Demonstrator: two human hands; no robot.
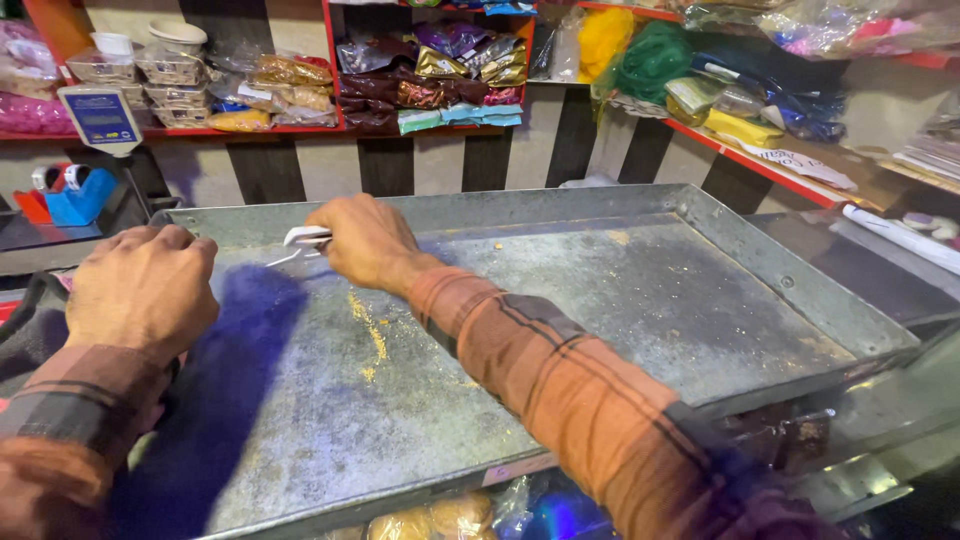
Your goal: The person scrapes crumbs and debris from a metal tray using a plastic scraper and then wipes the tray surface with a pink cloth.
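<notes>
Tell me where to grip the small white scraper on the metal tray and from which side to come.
Grip the white scraper by its upper end, where the right hand already pinches it. Come from the right, over the tray: its thin tip points left toward the blue powder, so a hold there would likely block the working edge.

Red-framed wall shelving [335, 70] runs behind the work area against a striped dark-and-cream wall [420, 165]. The left bay holds stacked clear plastic tubs [165, 70] and amber-filled packets [290, 75]. The centre bay holds dark maroon and gold foil pouches [430, 70]. The right bay holds a yellow bundle [605, 35] beside a green bundle [655, 55], both of fluffy material (exact material cannot be told), with flat yellow packets [740, 127] below. A blue-faced digital scale display [101, 118] stands at the far left, above a blue tape dispenser [75, 195]. Clear bags of tan pieces [435, 520] lie at the bottom edge of the view.
</notes>
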